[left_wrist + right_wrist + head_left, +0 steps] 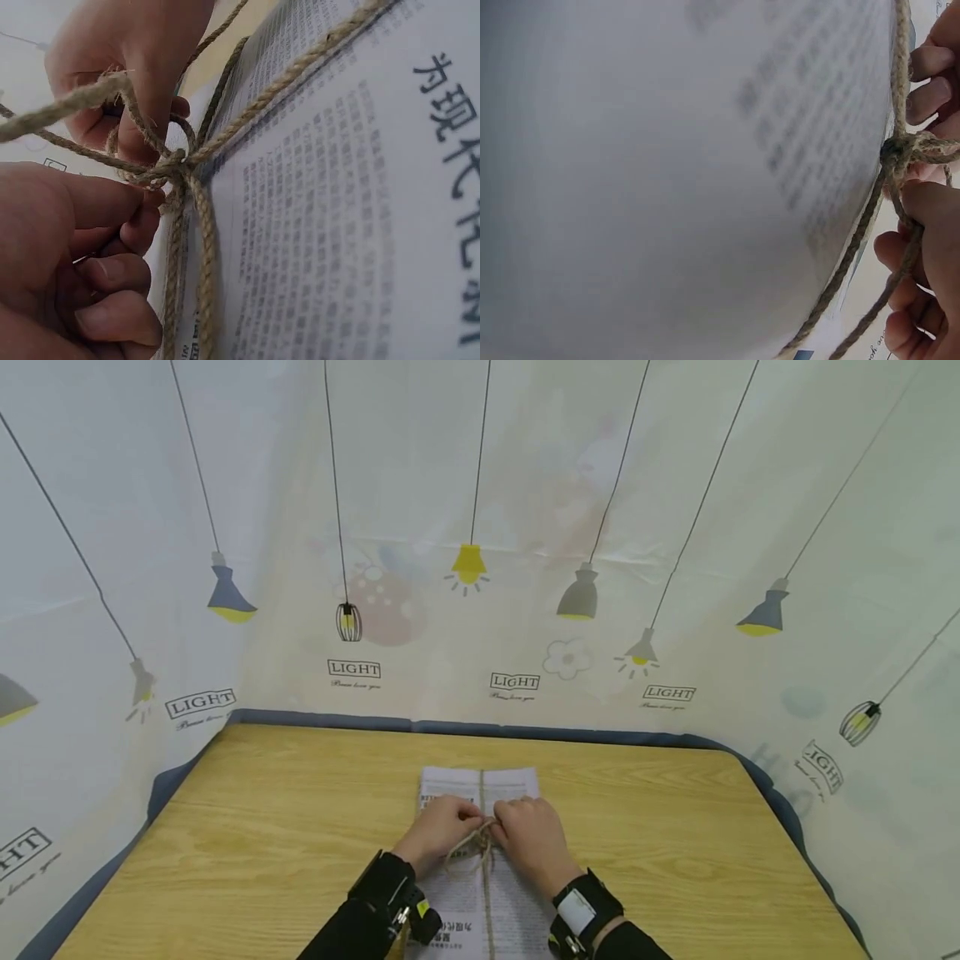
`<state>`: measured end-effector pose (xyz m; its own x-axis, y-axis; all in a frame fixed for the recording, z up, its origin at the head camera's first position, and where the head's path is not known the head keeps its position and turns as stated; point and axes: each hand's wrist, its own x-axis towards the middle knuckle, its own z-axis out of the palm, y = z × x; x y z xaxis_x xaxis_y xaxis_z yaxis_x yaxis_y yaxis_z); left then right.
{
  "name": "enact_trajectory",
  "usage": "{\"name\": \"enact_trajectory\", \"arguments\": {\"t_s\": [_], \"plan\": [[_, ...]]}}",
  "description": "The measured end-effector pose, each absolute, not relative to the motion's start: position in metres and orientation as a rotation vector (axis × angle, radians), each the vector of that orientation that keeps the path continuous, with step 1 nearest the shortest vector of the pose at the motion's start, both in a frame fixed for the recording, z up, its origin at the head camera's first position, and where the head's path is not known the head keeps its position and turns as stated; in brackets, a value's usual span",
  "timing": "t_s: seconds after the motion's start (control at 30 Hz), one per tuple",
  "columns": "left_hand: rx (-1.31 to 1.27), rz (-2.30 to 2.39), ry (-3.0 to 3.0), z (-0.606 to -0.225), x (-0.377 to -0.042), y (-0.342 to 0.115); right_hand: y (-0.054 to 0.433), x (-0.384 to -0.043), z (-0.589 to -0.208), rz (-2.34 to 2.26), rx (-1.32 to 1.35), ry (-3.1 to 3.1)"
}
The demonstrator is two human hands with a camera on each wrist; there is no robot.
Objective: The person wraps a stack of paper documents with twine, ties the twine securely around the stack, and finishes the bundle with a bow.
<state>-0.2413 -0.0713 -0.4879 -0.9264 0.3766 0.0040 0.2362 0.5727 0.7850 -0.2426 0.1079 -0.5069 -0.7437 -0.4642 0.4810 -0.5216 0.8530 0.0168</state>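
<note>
A stack of printed newspapers (pixel 517 906) lies on the table, bound with brown twine (pixel 489 918) that runs lengthwise and crosses at a knot (pixel 178 171). My left hand (pixel 437 828) pinches twine close to the knot between thumb and index finger, its other fingers curled. From the other side my right hand (pixel 534 843) grips twine, its thumb beside the knot and one strand passing by its curled fingers (pixel 904 296). Loose twine loops and ends stick out around both hands. The exact fingertip contact is partly hidden.
The wooden table (pixel 300 810) extends on both sides of the stack and beyond it. A dark blue edge (pixel 525 729) borders its far side. Behind hangs a pale curtain (pixel 420 460) printed with lamps and lettering.
</note>
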Motion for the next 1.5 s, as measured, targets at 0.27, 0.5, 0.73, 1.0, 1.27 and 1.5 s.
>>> {"name": "enact_trajectory", "arguments": {"t_s": [0.27, 0.5, 0.73, 1.0, 1.27, 1.5], "plan": [[0.445, 1.352, 2.552, -0.491, -0.240, -0.070, 0.111, -0.241, -0.506, 0.214, 0.743, -2.536], [0.478, 1.432, 2.463, -0.498, -0.245, -0.071, 0.117, -0.242, -0.507, 0.273, 0.765, -2.587], [0.498, 1.444, 2.453, -0.493, -0.243, -0.071, 0.124, -0.241, -0.500, 0.397, 0.825, -2.678], [0.435, 1.481, 2.427, -0.496, -0.243, -0.073, 0.142, -0.238, -0.473, 0.664, 0.911, -2.791], [0.409, 1.559, 2.338, -0.497, -0.240, -0.075, 0.135, -0.230, -0.459, 1.101, 1.090, -2.709], [0.390, 1.586, 2.305, -0.494, -0.239, -0.075, 0.120, -0.218, -0.458, 1.310, 1.413, -2.706]]}}
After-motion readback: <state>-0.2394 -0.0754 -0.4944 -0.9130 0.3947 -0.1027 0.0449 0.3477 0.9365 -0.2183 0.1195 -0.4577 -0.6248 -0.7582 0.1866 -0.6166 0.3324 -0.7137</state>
